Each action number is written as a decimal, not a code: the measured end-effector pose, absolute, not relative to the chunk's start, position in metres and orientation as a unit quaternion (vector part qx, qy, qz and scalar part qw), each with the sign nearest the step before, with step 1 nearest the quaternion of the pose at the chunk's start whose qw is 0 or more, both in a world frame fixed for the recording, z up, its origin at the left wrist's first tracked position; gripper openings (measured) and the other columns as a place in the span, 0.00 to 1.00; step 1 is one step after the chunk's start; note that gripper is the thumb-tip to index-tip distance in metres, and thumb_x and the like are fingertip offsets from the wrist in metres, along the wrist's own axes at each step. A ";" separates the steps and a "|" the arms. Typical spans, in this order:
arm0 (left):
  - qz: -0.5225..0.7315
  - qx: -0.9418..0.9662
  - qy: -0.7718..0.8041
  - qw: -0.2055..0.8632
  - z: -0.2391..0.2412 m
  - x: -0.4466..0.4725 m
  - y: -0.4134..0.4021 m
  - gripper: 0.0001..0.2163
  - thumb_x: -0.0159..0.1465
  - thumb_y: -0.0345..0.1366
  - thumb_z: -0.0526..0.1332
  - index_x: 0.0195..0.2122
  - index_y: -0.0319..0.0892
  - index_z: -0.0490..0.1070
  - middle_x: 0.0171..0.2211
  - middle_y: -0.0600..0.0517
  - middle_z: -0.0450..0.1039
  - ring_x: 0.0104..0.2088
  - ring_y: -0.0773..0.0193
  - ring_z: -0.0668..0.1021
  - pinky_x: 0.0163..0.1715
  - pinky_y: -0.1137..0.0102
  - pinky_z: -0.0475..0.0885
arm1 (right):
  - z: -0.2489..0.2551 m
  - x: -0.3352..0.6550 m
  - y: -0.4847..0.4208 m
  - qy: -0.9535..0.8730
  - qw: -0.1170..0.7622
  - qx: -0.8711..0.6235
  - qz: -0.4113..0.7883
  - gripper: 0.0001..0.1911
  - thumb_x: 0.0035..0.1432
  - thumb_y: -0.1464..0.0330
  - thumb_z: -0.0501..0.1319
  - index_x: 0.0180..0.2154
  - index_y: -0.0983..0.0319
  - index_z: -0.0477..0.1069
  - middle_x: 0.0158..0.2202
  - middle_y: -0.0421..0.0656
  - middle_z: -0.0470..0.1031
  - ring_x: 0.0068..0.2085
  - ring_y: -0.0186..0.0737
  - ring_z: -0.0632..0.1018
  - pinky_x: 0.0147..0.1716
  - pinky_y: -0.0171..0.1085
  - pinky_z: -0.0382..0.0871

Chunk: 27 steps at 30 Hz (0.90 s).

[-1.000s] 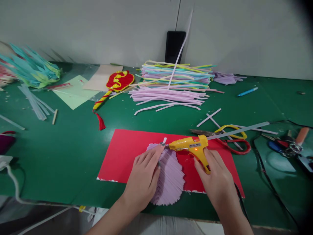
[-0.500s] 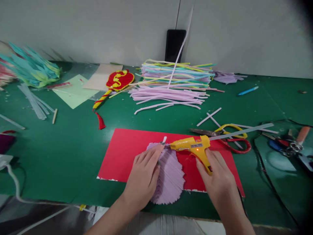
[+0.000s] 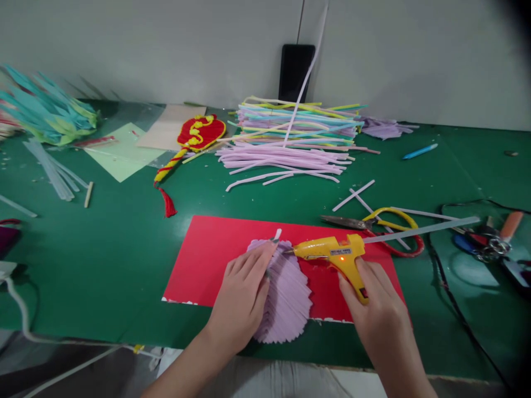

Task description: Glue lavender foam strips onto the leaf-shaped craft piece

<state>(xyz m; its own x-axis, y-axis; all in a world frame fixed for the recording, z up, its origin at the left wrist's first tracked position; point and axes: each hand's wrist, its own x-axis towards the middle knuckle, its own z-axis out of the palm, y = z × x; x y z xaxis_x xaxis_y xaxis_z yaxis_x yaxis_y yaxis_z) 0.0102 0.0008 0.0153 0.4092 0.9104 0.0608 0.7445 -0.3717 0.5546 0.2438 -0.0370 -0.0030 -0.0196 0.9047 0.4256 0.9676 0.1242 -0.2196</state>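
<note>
In my right hand (image 3: pixel 379 301) is a yellow hot glue gun (image 3: pixel 332 251), gripped by its handle, with an orange light on its side. A translucent glue stick (image 3: pixel 423 229) sticks out of its back end. The nozzle points left, close to the top edge of a lilac pleated leaf-shaped piece (image 3: pixel 288 304). My left hand (image 3: pixel 243 293) lies over the left side of this piece and grips it, fingers together. A short pale strip end (image 3: pixel 279 234) shows beyond my left fingertips. Beneath both is a red sheet (image 3: pixel 194 260).
Scissors (image 3: pixel 373 221) lie behind the glue gun near cut lilac strips (image 3: pixel 352 196). Bundled pipe cleaners (image 3: pixel 286 157), a phone (image 3: pixel 296 73) and a red-yellow tasselled fan ornament (image 3: pixel 201 132) are at the back. A black cord (image 3: pixel 448 293) and keys (image 3: pixel 495 246) lie right.
My right hand has drawn the glue gun slightly right, its nozzle moving away from my left fingertips. My left hand keeps its place on the lilac piece.
</note>
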 end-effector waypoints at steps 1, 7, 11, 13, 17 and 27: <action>0.183 0.809 0.511 0.226 0.015 0.010 0.001 0.23 0.67 0.29 0.45 0.64 0.47 0.51 0.60 0.51 0.63 0.57 0.60 0.66 0.53 0.62 0.61 | -0.004 0.246 -0.038 -0.711 0.235 -0.660 -0.069 0.18 0.63 0.66 0.51 0.51 0.69 0.66 0.42 0.55 0.74 0.44 0.51 0.75 0.38 0.46 0.74; 0.176 0.811 0.511 0.226 0.014 0.010 0.001 0.23 0.67 0.29 0.45 0.64 0.47 0.51 0.61 0.51 0.62 0.57 0.59 0.65 0.53 0.62 0.61 | -0.011 0.256 -0.044 -0.711 0.216 -0.666 -0.067 0.15 0.63 0.65 0.52 0.49 0.61 0.68 0.42 0.51 0.74 0.44 0.48 0.75 0.40 0.45 0.73; 0.172 0.808 0.513 0.235 0.013 0.011 0.001 0.24 0.67 0.29 0.45 0.64 0.49 0.49 0.61 0.52 0.61 0.58 0.60 0.65 0.53 0.62 0.60 | -0.006 0.253 -0.046 -0.692 0.205 -0.689 -0.059 0.18 0.63 0.62 0.51 0.49 0.64 0.67 0.42 0.52 0.74 0.43 0.47 0.76 0.38 0.44 0.74; 0.171 0.806 0.515 0.237 0.013 0.011 0.002 0.24 0.67 0.28 0.45 0.64 0.49 0.49 0.61 0.53 0.61 0.58 0.60 0.64 0.54 0.62 0.60 | -0.004 0.252 -0.047 -0.688 0.199 -0.695 -0.056 0.19 0.63 0.61 0.50 0.49 0.65 0.67 0.42 0.53 0.74 0.43 0.47 0.76 0.38 0.43 0.74; 0.167 0.806 0.514 0.240 0.013 0.011 0.001 0.24 0.67 0.29 0.45 0.65 0.49 0.48 0.61 0.52 0.61 0.58 0.59 0.64 0.54 0.61 0.60 | -0.003 0.254 -0.048 -0.684 0.198 -0.700 -0.057 0.19 0.63 0.61 0.50 0.49 0.64 0.67 0.42 0.52 0.74 0.43 0.46 0.76 0.37 0.42 0.73; 0.172 0.805 0.514 0.243 0.012 0.011 0.001 0.24 0.68 0.29 0.45 0.64 0.50 0.49 0.61 0.52 0.61 0.58 0.59 0.65 0.53 0.60 0.60 | -0.011 0.267 -0.061 -0.669 0.217 -0.711 -0.024 0.17 0.61 0.62 0.51 0.46 0.62 0.70 0.43 0.52 0.73 0.44 0.47 0.75 0.40 0.44 0.72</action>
<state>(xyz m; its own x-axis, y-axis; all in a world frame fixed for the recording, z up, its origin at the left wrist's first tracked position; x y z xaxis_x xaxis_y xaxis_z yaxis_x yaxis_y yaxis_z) 0.0108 0.0014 0.0116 0.4127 0.9104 0.0282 0.7432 -0.3545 0.5674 0.2666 -0.0613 -0.0114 0.1049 0.9403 0.3239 0.9608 -0.0118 -0.2770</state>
